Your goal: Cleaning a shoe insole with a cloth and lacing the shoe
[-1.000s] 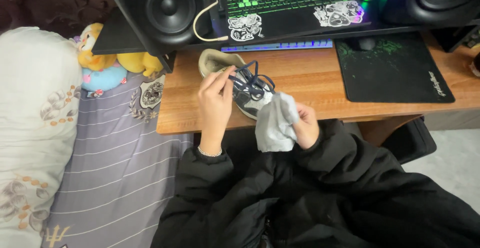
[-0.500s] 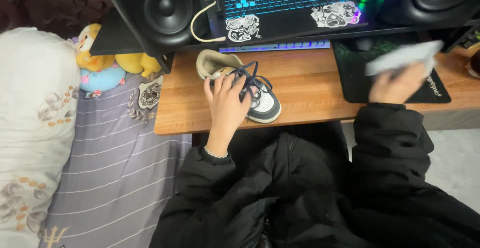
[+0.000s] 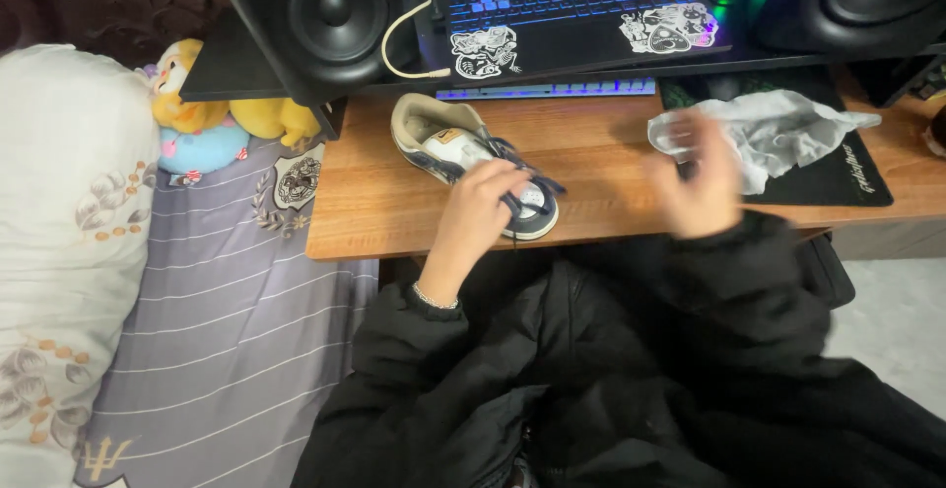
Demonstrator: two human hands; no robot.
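Wooden desk [image 3: 611, 177]: small beige, white and navy sneaker [image 3: 445, 148] lies at 11 o'clock. Crumpled grey cloth [image 3: 778, 133] rests on black mouse mat [image 3: 847, 177], 2 o'clock. Left hand [image 3: 476, 214] curls over sneaker's toe, steadying. Right hand [image 3: 700, 177], blurred, grip unreadable, empty-looking beside cloth. Wiping step paused; resuming needs cloth regripped.

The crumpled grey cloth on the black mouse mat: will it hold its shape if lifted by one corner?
Probably not: the crumpled grey cloth lies in soft folds, so it looks floppy and light. It likely drags rather than slides on the black mouse mat.
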